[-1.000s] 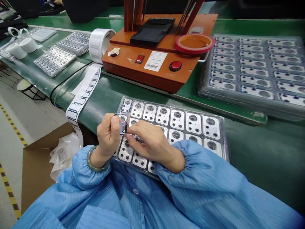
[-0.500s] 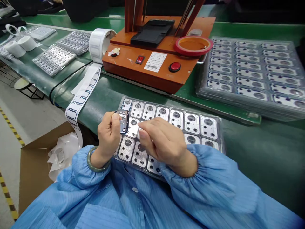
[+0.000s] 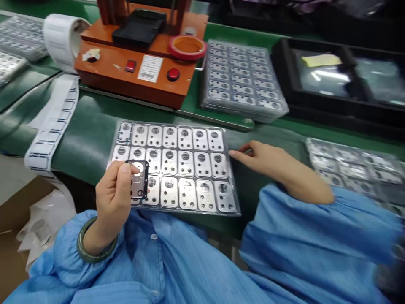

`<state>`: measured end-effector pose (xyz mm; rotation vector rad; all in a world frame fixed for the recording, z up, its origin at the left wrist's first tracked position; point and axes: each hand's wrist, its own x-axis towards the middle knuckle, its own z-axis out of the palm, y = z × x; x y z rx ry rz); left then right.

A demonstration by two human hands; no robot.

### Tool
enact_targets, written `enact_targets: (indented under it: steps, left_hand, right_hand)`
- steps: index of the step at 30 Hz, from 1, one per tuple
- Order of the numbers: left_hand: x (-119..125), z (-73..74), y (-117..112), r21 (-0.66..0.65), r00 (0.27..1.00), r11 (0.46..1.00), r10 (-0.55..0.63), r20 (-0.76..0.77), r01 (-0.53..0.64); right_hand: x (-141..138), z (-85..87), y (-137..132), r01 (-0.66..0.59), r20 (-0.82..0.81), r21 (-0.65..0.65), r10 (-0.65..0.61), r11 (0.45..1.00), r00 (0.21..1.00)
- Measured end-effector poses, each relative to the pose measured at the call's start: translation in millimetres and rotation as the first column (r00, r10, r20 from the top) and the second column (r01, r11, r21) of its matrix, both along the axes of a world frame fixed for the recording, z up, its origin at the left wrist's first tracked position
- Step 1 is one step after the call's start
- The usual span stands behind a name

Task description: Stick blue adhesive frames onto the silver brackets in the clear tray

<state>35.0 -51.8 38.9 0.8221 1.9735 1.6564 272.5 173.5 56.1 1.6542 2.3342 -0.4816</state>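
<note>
My left hand (image 3: 113,192) is closed in a pinch on a small rectangular metal plate with a dark border (image 3: 139,180), held up over the tray's near left corner. Below it lies a clear plastic tray (image 3: 232,202) with rows of silver plates, each with a round disc and small dark holes. The top left plate (image 3: 124,133) in the tray has a dark blue outline, unlike its neighbours. Just off the tray's right edge is my right hand (image 3: 264,159), its thumb and fingers slightly apart with nothing visible between them.
An orange machine (image 3: 126,86) with a red tape roll (image 3: 188,47) stands behind. A label strip (image 3: 52,135) hangs from a white roll (image 3: 60,42) at left. Stacked trays (image 3: 243,105), a black divided box (image 3: 329,101) and another tray (image 3: 351,162) are to the right.
My right hand has moved away from the held plate to the right, past the tray's edge. My left hand still holds the plate. The view has turned right, bringing the black box into sight.
</note>
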Motion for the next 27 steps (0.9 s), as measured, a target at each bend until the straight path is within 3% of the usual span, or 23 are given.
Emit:
enact_targets:
  steps: [7,12,14,18,21,24,27]
  left_hand:
    - [29.3,-10.6,10.7,-0.084,0.974,0.97,-0.227,0.002,0.226]
    - [37.4,-19.0,17.1,-0.095,0.954,0.95,-0.3,-0.021,0.296]
    - [39.5,-20.7,18.7,-0.089,0.953,0.95,-0.301,-0.019,0.298]
    - [44.6,-20.0,22.0,-0.067,0.95,0.951,-0.307,-0.052,0.303]
    - [47.7,-19.1,24.5,-0.056,0.951,0.954,-0.299,-0.077,0.295]
    - [48.6,-21.5,25.5,-0.05,0.954,0.954,-0.297,-0.033,0.295]
    - [47.8,-25.4,24.4,-0.054,0.943,0.942,-0.33,0.044,0.332]
  right_hand:
    - [13.4,-19.0,3.9,0.16,-0.235,-0.214,-0.21,0.964,0.949]
    - [22.1,-25.1,7.9,0.153,-0.41,-0.39,-0.32,0.908,0.854]
    - [24.5,-28.2,10.5,0.155,-0.387,-0.367,-0.301,0.917,0.872]
    - [21.8,-33.6,12.9,0.14,-0.255,-0.154,-0.176,0.978,0.951]
    - [16.3,-33.9,10.5,0.131,-0.216,-0.085,-0.146,0.988,0.965]
    - [13.4,-30.6,6.5,0.187,-0.236,-0.154,-0.22,0.97,0.946]
    - [14.9,-26.0,1.9,0.265,-0.327,-0.313,-0.365,0.912,0.872]
